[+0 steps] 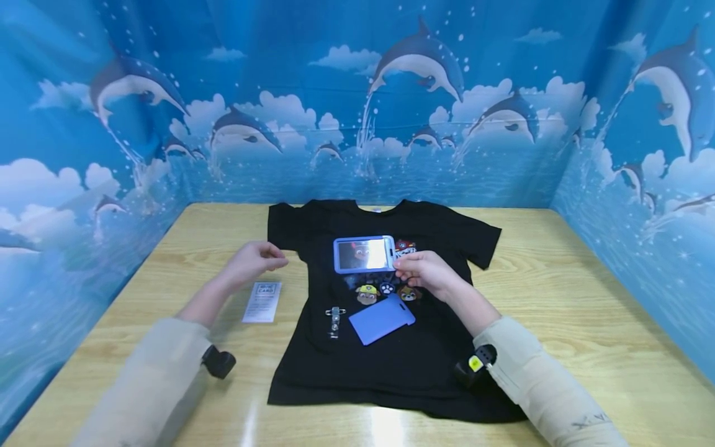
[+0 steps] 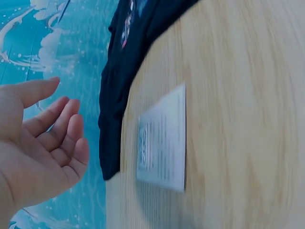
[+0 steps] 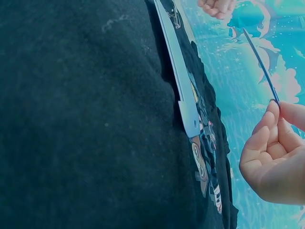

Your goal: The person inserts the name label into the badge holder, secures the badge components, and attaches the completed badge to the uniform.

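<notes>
Between thumb and fingers my right hand [image 1: 427, 272] pinches one end of a blue badge holder frame [image 1: 364, 270] with a clear window, held above a black T-shirt [image 1: 324, 366]. The right wrist view shows this badge frame [image 3: 261, 62] edge-on. A second blue piece, a flat badge cover [image 1: 382, 319], lies on the shirt below. Beside it is a metal badge clip [image 1: 335, 321] with a pin. Holding nothing, my left hand [image 1: 252, 266] hovers left of the shirt, its fingers loosely curled. Nearest to it, a white printed card [image 1: 261, 302] lies on the table.
The shirt is spread on a wooden table [image 1: 570, 298], with cartoon dog prints [image 1: 367, 294] on its front. A blue dolphin curtain [image 1: 357, 93] closes off the back and both sides. Each wrist wears a small black camera [image 1: 218, 362].
</notes>
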`<state>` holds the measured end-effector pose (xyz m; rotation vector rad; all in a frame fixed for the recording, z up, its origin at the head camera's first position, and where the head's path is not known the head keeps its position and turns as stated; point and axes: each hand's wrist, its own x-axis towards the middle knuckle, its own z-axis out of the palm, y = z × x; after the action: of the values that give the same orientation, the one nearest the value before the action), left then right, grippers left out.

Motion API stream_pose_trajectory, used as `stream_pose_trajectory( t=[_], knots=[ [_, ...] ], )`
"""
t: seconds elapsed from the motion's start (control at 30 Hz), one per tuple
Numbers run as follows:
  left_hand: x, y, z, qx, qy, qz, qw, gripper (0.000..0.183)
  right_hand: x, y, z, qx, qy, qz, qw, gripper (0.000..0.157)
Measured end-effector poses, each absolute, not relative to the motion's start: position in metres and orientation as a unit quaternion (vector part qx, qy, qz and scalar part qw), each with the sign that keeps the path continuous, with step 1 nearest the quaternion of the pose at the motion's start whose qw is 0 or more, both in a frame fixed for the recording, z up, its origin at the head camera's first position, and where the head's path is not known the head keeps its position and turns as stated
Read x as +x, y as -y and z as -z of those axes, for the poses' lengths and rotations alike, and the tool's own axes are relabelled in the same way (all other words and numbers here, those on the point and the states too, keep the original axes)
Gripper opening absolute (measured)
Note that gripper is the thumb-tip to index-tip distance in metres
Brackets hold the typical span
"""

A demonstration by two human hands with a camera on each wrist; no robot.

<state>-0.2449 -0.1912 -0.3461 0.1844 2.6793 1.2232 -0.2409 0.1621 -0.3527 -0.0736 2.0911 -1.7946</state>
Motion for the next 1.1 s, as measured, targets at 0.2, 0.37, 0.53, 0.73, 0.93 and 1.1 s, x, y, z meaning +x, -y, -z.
stream_pose_trajectory(
  t=[0.2, 0.37, 0.53, 0.73, 0.93, 1.1],
  knots=[
    [-0.243, 0.203, 0.347, 0.103, -0.926, -0.351, 0.089, 0.031, -0.241, -0.163, 0.354, -0.023, -0.741, 0.642, 0.194, 0.021],
    [-0.242, 0.212, 0.352, 0.117, -0.936, -0.323, 0.082, 0.030, -0.241, -0.163, 0.355, -0.024, -0.743, 0.640, 0.194, 0.023],
    [-0.243, 0.222, 0.358, 0.120, -0.939, -0.308, 0.097, 0.035, -0.240, -0.164, 0.355, -0.023, -0.745, 0.638, 0.194, 0.025],
    [-0.245, 0.231, 0.366, 0.114, -0.939, -0.306, 0.111, 0.043, -0.240, -0.164, 0.354, -0.026, -0.746, 0.636, 0.194, 0.023],
    [-0.244, 0.235, 0.370, 0.106, -0.939, -0.303, 0.122, 0.043, -0.240, -0.164, 0.353, -0.029, -0.745, 0.639, 0.191, 0.019],
    [-0.242, 0.237, 0.374, 0.116, -0.937, -0.301, 0.138, 0.042, -0.241, -0.163, 0.355, -0.027, -0.745, 0.637, 0.194, 0.019]
  ],
)
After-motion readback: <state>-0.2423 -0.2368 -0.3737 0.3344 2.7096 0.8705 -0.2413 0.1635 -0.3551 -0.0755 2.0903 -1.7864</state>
